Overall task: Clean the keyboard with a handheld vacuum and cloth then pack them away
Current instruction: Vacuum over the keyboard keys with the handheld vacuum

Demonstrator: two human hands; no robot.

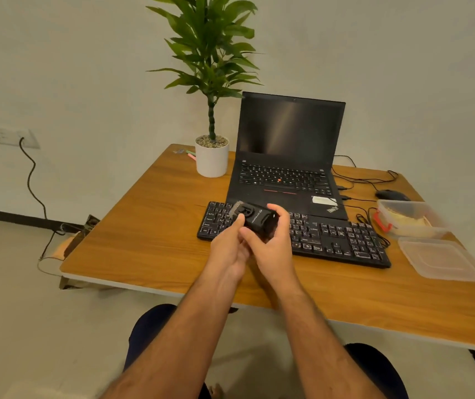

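Note:
A small black handheld vacuum point(255, 218) with a brush tip at its left end hangs above the left part of the black keyboard point(337, 239). My right hand point(273, 249) grips its body from the right. My left hand point(229, 249) holds it from below, the thumb on its top near the brush. The keyboard lies across the wooden table point(149, 234) in front of an open laptop point(288, 156). At the right stands a clear plastic container point(412, 217) holding a pale cloth-like thing, its lid point(443, 260) lying beside it.
A potted plant point(211, 156) stands at the back left of the table next to the laptop. A black mouse point(391, 194) and thin cables lie at the back right. A cable runs from a wall socket point(5, 136) down to the floor.

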